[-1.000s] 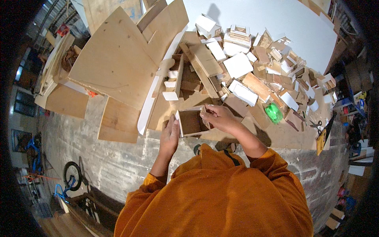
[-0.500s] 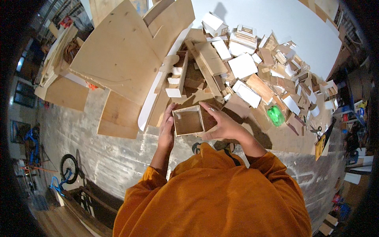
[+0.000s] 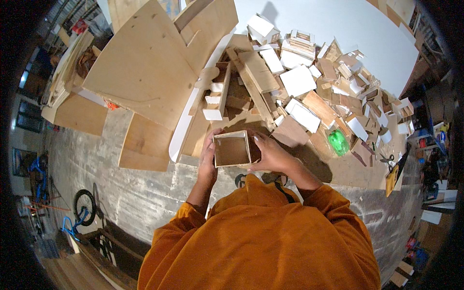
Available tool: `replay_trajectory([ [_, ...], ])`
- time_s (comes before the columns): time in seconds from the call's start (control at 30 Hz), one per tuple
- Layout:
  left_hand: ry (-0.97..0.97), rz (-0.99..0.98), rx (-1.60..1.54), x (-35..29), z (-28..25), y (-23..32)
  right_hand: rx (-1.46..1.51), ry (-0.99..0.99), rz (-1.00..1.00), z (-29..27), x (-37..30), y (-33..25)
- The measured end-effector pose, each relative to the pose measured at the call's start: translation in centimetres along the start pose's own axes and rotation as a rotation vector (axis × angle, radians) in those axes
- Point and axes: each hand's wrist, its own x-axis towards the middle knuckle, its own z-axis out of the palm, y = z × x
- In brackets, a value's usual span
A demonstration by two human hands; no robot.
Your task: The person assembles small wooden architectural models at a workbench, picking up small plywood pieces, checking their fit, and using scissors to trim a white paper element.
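Observation:
Between my two hands is a small open wooden box (image 3: 232,151), roughly square, with thin pale walls and a darker inside. My left hand (image 3: 208,159) presses against its left wall, some fingers hidden behind it. On the opposite side my right hand (image 3: 271,153) grips the right wall, its thumb by the near corner. The box is held up in front of my body, near the edge of a pile of plywood pieces. Just beyond it lies a long narrow wooden tray (image 3: 223,92) with white pieces at its side.
Large plywood sheets (image 3: 145,67) lean at the left. Wood and white board scraps (image 3: 299,79) are heaped at the far right, with a small white model house (image 3: 262,29). A green bottle (image 3: 338,141), scissors (image 3: 386,158) and a yellow-handled saw (image 3: 392,179) lie right.
My right fingers have drawn down from the box's far right corner to its right wall. The left fingers have closed in against the left wall. The box has barely shifted.

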Motion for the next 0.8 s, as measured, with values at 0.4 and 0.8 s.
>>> replay_trajectory([
  [0.4,0.039,-0.028,-0.346,-1.1,-1.6,0.0,-0.032,0.086,0.013,-1.0,-0.3,-1.9],
  [0.8,-0.039,-0.162,-0.394,-4.5,-1.0,1.2,0.226,0.056,0.198,2.0,-1.9,2.4],
])
